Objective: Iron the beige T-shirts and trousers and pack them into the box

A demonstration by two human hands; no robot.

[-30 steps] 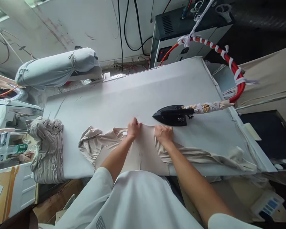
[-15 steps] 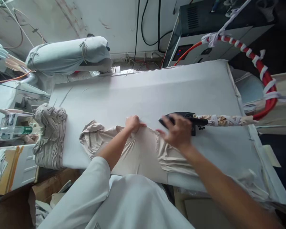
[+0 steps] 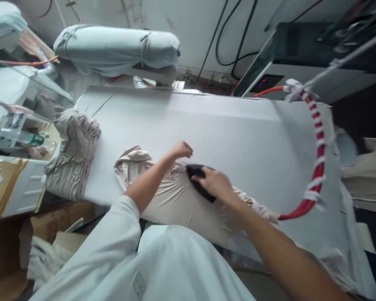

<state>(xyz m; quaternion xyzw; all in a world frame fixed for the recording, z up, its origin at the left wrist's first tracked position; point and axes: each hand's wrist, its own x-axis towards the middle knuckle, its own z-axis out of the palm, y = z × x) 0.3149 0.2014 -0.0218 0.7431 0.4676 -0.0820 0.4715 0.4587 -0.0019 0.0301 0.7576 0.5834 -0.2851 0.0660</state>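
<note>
A beige knit garment (image 3: 181, 205), which looks like a shirt, lies creased across the padded table in front of me. My right hand (image 3: 216, 183) grips a black iron (image 3: 198, 170), its body over the garment's upper part and its tip toward my left hand. Close beyond the garment's far edge is my left hand (image 3: 181, 150), its fingers curled closed; whether fabric is pinched in them is hidden. A bunched sleeve end (image 3: 133, 161) of the garment lies left of my left forearm.
A wrapped red hose (image 3: 320, 167) arcs from the iron up the right side. The white padded table (image 3: 238, 133) stretches beyond the garment. Stacked beige garments (image 3: 77, 154) hang over its left end. A cloth-covered roll (image 3: 115, 48) stands behind; a dark machine (image 3: 288, 62) sits back right.
My right hand has brought the iron leftward onto the garment, with the hose swinging after it. My left hand appears lifted off the garment's edge. The view has shifted.
</note>
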